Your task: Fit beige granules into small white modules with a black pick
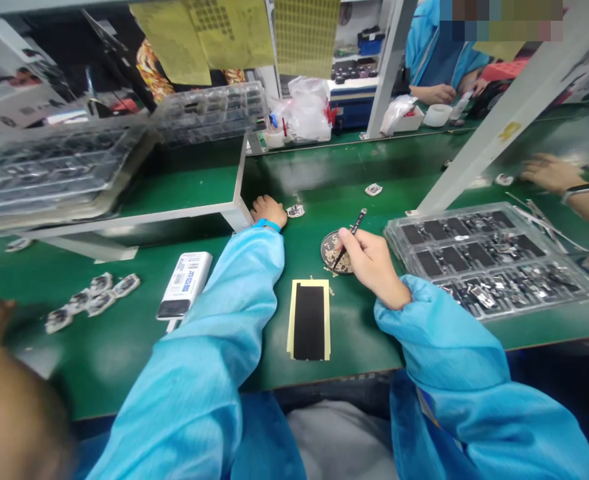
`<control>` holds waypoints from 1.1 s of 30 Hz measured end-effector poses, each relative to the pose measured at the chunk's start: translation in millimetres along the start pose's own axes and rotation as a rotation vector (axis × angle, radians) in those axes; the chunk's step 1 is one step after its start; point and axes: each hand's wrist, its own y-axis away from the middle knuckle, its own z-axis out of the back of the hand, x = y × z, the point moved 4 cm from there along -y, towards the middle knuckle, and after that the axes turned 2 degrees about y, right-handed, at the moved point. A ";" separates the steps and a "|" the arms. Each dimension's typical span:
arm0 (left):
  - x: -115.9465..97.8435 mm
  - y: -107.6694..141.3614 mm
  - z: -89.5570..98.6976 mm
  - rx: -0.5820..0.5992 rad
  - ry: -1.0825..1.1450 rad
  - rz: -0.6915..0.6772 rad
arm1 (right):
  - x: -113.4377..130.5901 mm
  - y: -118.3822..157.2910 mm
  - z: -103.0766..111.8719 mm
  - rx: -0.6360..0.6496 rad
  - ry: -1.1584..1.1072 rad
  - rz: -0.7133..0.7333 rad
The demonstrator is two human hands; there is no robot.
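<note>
My right hand [369, 260] pinches black tweezers [357, 224], whose tips point down at a round dish [330, 248] of small tan pieces. Farther forward, my left hand [268, 209] rests beside a small white part [295, 211]; its fingers are bent, and whether they hold anything is unclear. A black rectangular sheet [310, 323] on yellow backing lies between my forearms. A few tan bits lie between the dish and the sheet. Another white part [373, 190] sits farther back on the green table [354, 333].
At right stands a clear compartment tray [494, 257] of black and metallic parts. A white power bank [185, 285] and several white parts [101, 283] lie left. A raised shelf [184, 190] bears plastic trays. Other people's hands [554, 172] show at both sides; a metal post [489, 120] slants at right.
</note>
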 end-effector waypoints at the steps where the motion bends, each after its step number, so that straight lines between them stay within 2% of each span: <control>1: 1.2 1.3 -0.3 0.002 -0.007 -0.013 | -3.1 1.4 -5.3 0.069 -0.096 -0.088; 3: 0.1 6.2 3.8 0.007 -0.014 -0.044 | -9.9 5.9 -19.9 0.233 -0.278 -0.244; 5: -4.5 15.8 14.2 0.018 -0.010 -0.081 | -14.1 11.3 -34.7 0.359 -0.380 -0.299; 8: -11.4 44.7 40.1 0.031 0.079 -0.223 | -19.4 18.5 -50.5 0.384 -0.405 -0.264; 10: -9.6 74.9 61.4 0.046 0.281 -0.350 | -24.1 23.3 -58.3 0.362 -0.404 -0.234; 11: -4.3 91.5 69.3 0.110 0.386 -0.355 | -26.6 25.4 -61.3 0.351 -0.397 -0.218; 14: 18.8 141.9 77.1 0.478 0.761 -0.224 | -32.9 30.0 -66.3 0.323 -0.318 -0.169; 16: 32.5 169.3 74.2 0.676 0.887 -0.164 | -34.8 31.8 -67.0 0.320 -0.265 -0.154; 18: 43.2 186.4 67.3 0.773 0.906 -0.147 | -34.8 33.0 -66.5 0.324 -0.241 -0.156; 20: 49.3 194.5 59.9 0.787 0.851 -0.183 | -34.2 33.5 -65.3 0.319 -0.228 -0.167; 22: 51.1 197.5 55.8 0.746 0.766 -0.254 | -34.0 33.7 -64.6 0.308 -0.209 -0.182; 27: 49.8 201.3 57.6 0.655 0.570 -0.345 | -32.9 33.8 -66.2 0.302 -0.260 -0.248; 30: 50.3 202.7 58.7 0.655 0.577 -0.322 | -27.2 33.5 -63.6 0.246 -0.387 -0.276; 33: 49.7 202.9 58.5 0.629 0.663 -0.305 | -16.3 33.3 -57.0 0.182 -0.402 -0.169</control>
